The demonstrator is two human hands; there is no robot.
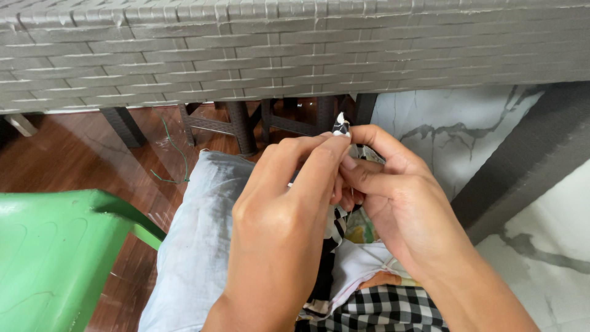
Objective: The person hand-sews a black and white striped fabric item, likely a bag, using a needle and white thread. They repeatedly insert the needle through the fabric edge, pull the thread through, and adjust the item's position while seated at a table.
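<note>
While pinched: crumpled checked cloth (342, 125), hands (344, 184).

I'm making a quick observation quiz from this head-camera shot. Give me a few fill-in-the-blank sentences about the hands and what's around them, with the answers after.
1. The left hand and right hand pinch a small piece of black-and-white cloth between their ____.
2. The plastic chair at the lower left is ____ in colour.
3. The checked fabric under the hands is black and ____.
4. The wall of woven furniture across the top is ____ in colour.

Missing words: fingertips; green; white; grey
</note>
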